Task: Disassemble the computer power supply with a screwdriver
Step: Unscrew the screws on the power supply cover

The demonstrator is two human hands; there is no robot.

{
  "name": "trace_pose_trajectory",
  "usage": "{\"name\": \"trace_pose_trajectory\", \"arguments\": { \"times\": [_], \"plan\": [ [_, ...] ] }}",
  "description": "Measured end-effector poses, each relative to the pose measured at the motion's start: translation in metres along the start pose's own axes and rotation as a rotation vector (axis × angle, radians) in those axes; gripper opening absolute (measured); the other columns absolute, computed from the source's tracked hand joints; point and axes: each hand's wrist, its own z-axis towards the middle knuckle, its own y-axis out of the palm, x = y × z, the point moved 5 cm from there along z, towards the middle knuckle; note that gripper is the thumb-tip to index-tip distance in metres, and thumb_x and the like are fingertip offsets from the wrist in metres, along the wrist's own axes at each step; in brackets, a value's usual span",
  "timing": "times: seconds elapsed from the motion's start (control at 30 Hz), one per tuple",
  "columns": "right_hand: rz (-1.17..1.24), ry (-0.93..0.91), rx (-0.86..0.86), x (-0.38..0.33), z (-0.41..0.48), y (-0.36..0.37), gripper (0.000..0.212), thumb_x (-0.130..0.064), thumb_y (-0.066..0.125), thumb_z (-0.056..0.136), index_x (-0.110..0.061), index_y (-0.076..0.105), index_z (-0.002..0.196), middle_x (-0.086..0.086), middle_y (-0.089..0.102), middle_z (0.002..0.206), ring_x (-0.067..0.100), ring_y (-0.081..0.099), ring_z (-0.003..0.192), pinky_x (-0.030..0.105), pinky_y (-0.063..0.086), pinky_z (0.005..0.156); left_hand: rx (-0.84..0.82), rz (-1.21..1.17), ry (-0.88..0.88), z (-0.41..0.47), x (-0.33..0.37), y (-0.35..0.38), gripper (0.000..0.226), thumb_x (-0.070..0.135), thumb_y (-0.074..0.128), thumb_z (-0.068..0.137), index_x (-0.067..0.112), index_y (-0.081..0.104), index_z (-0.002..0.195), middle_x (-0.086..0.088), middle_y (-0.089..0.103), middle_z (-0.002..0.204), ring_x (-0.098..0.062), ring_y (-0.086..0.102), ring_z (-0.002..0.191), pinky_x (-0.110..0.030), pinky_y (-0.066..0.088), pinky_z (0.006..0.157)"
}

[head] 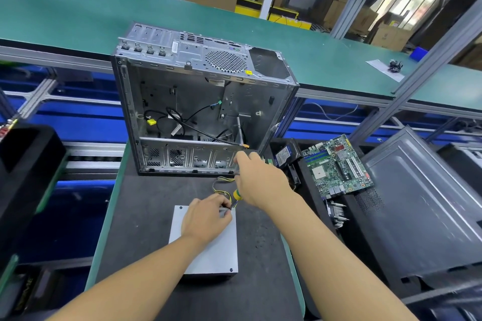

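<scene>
Power supply [214,255]: flat on the tabletop [146,216], lid screws facing us.
Left hand [206,219]: we pinch the screwdriver [236,195] shaft, steadying its tip at the corner.
Right hand [260,180]: we grip the handle to turn.

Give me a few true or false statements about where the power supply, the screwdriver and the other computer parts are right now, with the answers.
1. The right hand grips a screwdriver with a yellow and green handle. True.
2. The power supply sits inside the computer case. False: it lies on the dark mat in front of the case.
3. The left hand rests on the power supply. True.
4. The motherboard is mounted in the case. False: it lies outside, to the right of the case.
</scene>
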Motion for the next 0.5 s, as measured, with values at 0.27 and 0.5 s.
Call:
{"name": "trace_pose_trajectory", "arguments": {
  "times": [0.27, 0.5],
  "plan": [
    [0.17, -0.047, -0.07, 0.001, 0.0, 0.003, 0.041, -0.004, 0.056, 0.086, -0.022, 0.05, 0.122, 0.006, 0.045, 0.118, 0.027, 0.042, 0.103, 0.04, 0.045, 0.084, 0.026, -0.006, 0.027, -0.002, 0.003, -0.006, 0.005, 0.035, 0.061, 0.087, 0.033, 0.065, 0.089, 0.023, 0.063, 0.091, 0.001, 0.062, 0.081, -0.026, 0.037, 0.085],
    [0.336, 0.026, 0.054, 0.028, -0.009, -0.009, 0.024, -0.009, 0.061, 0.083, -0.023, 0.057, 0.102, -0.002, 0.046, 0.103, 0.024, 0.047, 0.102, 0.035, 0.045, 0.08, 0.009, 0.005, 0.083, 0.003, 0.014, -0.006, 0.002, 0.026, 0.058, 0.092, 0.025, 0.06, 0.091, 0.013, 0.062, 0.093, -0.01, 0.062, 0.083, -0.031, 0.042, 0.083]
  ]
}}
